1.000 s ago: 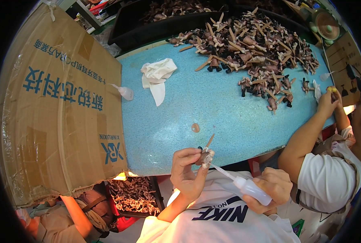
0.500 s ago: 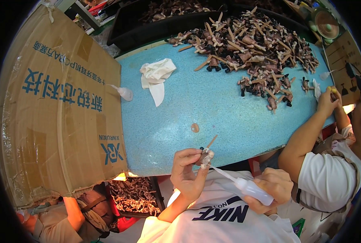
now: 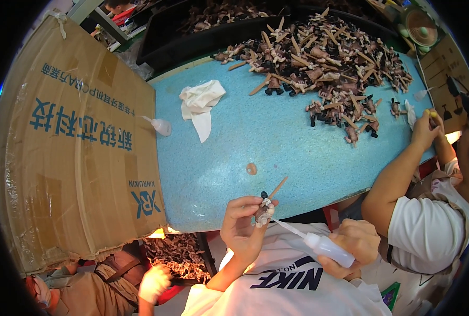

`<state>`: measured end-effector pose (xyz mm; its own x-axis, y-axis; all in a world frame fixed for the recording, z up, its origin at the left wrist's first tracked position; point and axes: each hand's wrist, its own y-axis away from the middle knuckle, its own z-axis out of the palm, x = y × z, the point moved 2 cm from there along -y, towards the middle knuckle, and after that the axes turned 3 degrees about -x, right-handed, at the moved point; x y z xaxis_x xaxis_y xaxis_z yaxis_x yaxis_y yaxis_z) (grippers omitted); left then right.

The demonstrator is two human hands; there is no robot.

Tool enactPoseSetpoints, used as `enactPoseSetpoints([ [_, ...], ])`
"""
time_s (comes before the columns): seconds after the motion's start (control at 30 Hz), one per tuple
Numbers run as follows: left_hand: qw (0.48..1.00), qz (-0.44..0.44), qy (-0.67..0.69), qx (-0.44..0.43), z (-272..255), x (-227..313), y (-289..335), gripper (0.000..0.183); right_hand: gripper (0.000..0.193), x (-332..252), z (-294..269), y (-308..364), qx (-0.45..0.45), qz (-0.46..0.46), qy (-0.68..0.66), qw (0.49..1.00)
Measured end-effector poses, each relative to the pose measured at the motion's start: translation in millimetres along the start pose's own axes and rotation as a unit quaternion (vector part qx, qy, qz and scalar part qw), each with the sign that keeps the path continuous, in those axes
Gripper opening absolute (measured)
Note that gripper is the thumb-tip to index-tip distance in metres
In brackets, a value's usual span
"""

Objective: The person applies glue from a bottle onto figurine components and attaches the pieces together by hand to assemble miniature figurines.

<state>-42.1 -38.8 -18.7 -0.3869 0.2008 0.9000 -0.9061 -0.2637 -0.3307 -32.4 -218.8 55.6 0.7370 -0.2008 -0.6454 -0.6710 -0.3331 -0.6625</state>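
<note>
Between the thumb and fingers of my left hand is a small figurine, brownish and white with a black part on top and a flat tan stick jutting out. My right hand is wrapped round a translucent squeeze bottle. Its long thin nozzle points left and its tip is at the figurine's side; whether they touch I cannot tell. Beyond my hands, a small round tan piece lies on the blue tabletop.
A large pile of similar figurines covers the far right. A white cloth and another squeeze bottle lie near the tall cardboard box on the left. A co-worker's hands are at the right edge; another person sits lower left.
The figurine has turned in my left hand, its black part now showing on top. My right hand keeps the bottle almost still. At lower left, the other person's hand has moved toward the crate of parts.
</note>
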Motion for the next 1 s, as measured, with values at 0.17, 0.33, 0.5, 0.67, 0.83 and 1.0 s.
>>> enactPoseSetpoints([
  [0.17,0.999,-0.009,0.038,-0.012,0.1,4.8,1.0,0.024,0.032,-1.6,-1.4,-2.7,-0.011,-0.001,0.004,1.0],
  [0.33,1.0,-0.013,0.005,0.001,-2.7,-0.6,3.8,0.026,0.031,-0.9,1.0,-2.2,-0.012,-0.003,0.007,1.0],
  [0.5,1.0,-0.023,0.019,0.005,-0.3,0.9,3.4,0.026,0.03,-1.6,-2.3,-2.7,-0.019,-0.006,0.008,1.0],
  [0.67,1.0,-0.007,0.017,-0.002,-0.9,-1.1,2.6,0.026,0.032,-3.0,-3.0,-3.5,-0.029,-0.004,0.012,0.999],
  [0.83,1.0,-0.006,0.019,-0.002,0.0,2.2,2.0,0.026,0.033,-4.3,-3.9,-5.5,-0.046,-0.007,0.01,0.999],
  [1.0,1.0,-0.01,0.015,0.0,0.9,1.2,2.1,0.025,0.034,-5.6,-4.5,-5.7,-0.057,-0.013,0.015,0.998],
])
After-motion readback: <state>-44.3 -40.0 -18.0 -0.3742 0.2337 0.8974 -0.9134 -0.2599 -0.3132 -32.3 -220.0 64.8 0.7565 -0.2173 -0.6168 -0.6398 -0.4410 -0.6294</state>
